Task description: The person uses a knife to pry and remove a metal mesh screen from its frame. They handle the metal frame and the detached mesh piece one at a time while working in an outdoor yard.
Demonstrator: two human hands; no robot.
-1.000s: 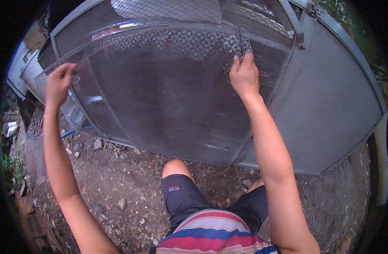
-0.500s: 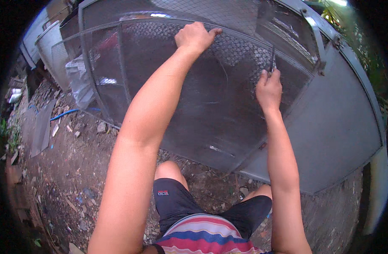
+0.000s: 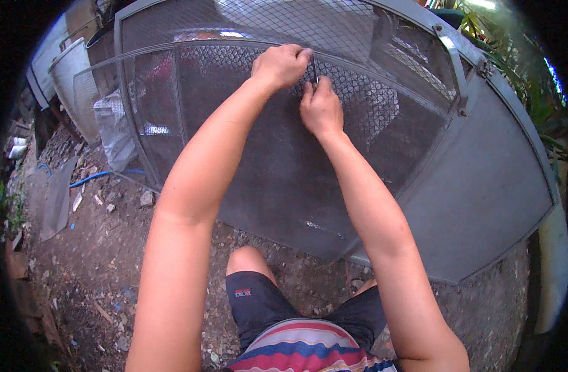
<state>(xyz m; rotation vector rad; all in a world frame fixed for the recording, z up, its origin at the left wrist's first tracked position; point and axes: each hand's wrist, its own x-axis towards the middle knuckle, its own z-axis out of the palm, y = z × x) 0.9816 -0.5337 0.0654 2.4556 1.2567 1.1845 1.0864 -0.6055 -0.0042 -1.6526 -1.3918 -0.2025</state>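
A framed mesh screen panel stands upright before me, leaning on a grey metal gate. My left hand is closed over the panel's top rail, left of its middle. Just below and to the right, my right hand is closed around a thin, dark, rod-like tool. The tool points up toward the top rail, beside the left hand's thumb. Most of it is hidden in my fingers, and I cannot make out its exact kind.
Diamond wire mesh fills the gate's upper part, with a metal latch bar at right. At left are a whitish bin, a crumpled plastic sack and a blue hose. Stony dirt ground lies below.
My right hand has moved left along the panel with the thin tool, from near its right side to next to my left hand. My left hand stays on the top rail.
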